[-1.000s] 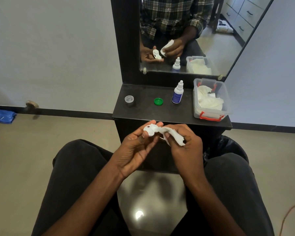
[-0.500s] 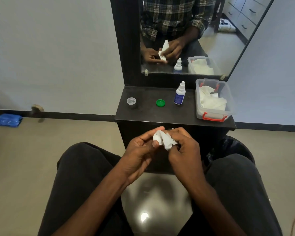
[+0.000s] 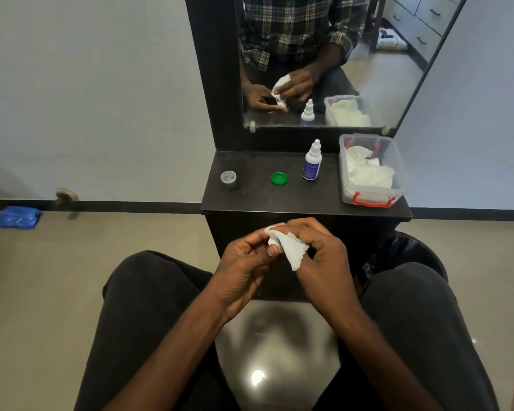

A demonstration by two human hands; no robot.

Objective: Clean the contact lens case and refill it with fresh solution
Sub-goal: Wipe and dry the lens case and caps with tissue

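Beige floor tile shone under the seated person's dark-trousered knees, with a small black counter (image 3: pixel 279 200) standing just ahead below a mirror (image 3: pixel 324 60). Nearest of all, both hands met over the lap, just short of the counter's front edge. The left hand (image 3: pixel 244 259) pinched the white lens case (image 3: pixel 273 241) between thumb and fingertips, and only a sliver of the case showed. The right hand (image 3: pixel 321 256) had its fingers curled round a white tissue (image 3: pixel 293 249), pressing a fold of it against the case, so this looked like the wiping step, with refilling yet to come.

Further out on the counter, a clear cap (image 3: pixel 228 177) sat toward the left edge, a green cap (image 3: pixel 279 178) near the middle, and the solution bottle (image 3: pixel 311 162) stood upright just right of it, cap on. At the right edge sat a clear plastic box (image 3: pixel 371 197) with red latches, loose tissues inside. Beyond that, the mirror showed the same hands at work from the front.

The risks from here, as I judged them: the case was small and held only by fingertips over open floor, so a hard twist of the tissue could have popped it free and dropped it between the knees. Shreds of tissue could have stayed in the wells and fouled the fresh solution. A careless reach for the bottle could have swept the loose caps off the counter.
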